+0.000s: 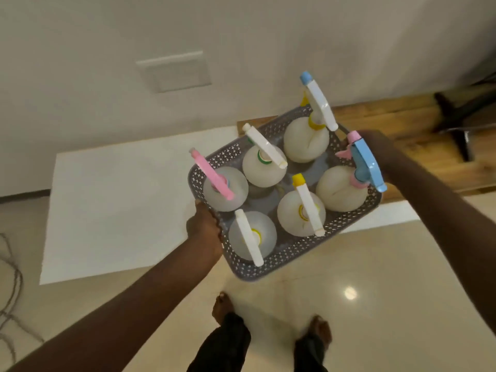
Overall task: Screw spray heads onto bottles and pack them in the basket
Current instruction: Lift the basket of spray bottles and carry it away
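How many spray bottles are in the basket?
6, all standing in the grey basket: pink-headed bottle at left, white-headed ones at and, blue-nozzled one at the far end, blue-headed one at right. None seems hidden.

Six bottles (306, 140) stood upright in the basket (271, 267), three along its far-left side and three along its near-right side, each with a spray head (264, 149) on top. The left hand (205, 228) gripped the basket's left rim, the right hand (375, 146) its right rim. The counter (120, 205) lay beneath and left of the basket, the floor (375, 264) below it.
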